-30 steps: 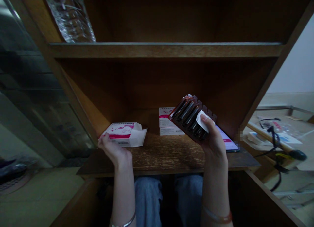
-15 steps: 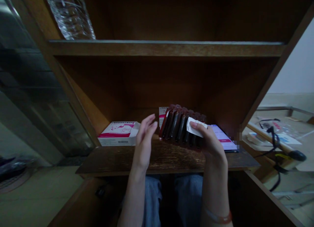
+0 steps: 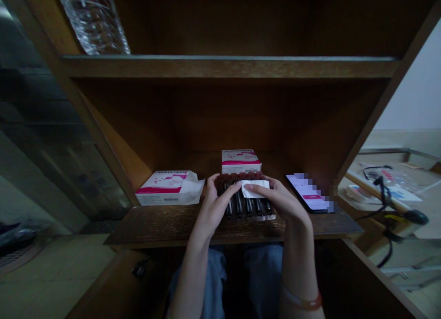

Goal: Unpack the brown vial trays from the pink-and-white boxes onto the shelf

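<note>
Between my two hands is a pack of dark brown oral-liquid vials [image 3: 237,204], several in a row, held just above the shelf's front edge. My left hand [image 3: 215,204] grips its left side, with the thumb across the front. My right hand [image 3: 284,199] holds the right side, its thumb pressing a small folded white paper [image 3: 257,189] against the vials. Behind the pack is a white and pink box [image 3: 240,158]. To the left lies a second white and pink box [image 3: 165,183], its end flap open toward my left hand.
A phone [image 3: 308,195] with a lit screen lies right of my hands. The wooden shelf [image 3: 155,225] has side walls and an upper board [image 3: 234,68]. A clear plastic bottle [image 3: 94,22] stands at upper left. Black cables [image 3: 384,195] hang beside a table at right.
My left hand has closed onto the pack's left side. The tilted pack has been brought lower and more level, uncovering the box behind it.
</note>
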`<state>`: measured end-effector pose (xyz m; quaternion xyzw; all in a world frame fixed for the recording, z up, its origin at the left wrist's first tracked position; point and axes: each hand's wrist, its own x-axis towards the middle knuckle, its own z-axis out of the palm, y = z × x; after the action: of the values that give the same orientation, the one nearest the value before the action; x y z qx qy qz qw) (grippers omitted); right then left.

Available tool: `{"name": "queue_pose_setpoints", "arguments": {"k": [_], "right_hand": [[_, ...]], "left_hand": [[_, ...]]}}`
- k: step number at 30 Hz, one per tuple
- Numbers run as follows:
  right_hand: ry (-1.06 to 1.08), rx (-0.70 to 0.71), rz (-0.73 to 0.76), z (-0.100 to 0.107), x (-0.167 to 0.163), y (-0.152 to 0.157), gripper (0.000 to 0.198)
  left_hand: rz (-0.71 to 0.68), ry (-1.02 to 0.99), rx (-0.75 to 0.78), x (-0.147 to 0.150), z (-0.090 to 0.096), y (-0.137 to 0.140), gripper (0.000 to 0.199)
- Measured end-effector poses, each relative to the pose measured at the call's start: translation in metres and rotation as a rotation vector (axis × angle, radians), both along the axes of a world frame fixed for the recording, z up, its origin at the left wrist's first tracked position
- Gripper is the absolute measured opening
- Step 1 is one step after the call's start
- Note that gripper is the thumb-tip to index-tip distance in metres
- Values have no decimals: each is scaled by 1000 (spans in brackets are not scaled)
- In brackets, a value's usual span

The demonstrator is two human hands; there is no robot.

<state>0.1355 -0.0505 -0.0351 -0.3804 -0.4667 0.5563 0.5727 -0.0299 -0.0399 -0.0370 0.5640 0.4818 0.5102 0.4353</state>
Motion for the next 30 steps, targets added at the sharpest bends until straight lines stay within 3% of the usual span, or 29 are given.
{"name": "queue_pose_setpoints", "arguments": {"k": [3,7,11,20,30], "right_hand": [[-9,-13,-30,-1,-1,2,35],[-88,-42,-183,-6,1,1,29],[-199,7,-219,-13,8,2,24],[-601,79,-322,-35,40,15,38],[-802,36,-452,-52,56,18,15]], "left_hand": [[-4,85,-11,0,-7,5,53],[32,163,-9,3,-14,9,45],[47,215,2,5,-19,11,37],[100,328,10,3,-25,20,31],[115,346,51,-6,-40,36,32]]}}
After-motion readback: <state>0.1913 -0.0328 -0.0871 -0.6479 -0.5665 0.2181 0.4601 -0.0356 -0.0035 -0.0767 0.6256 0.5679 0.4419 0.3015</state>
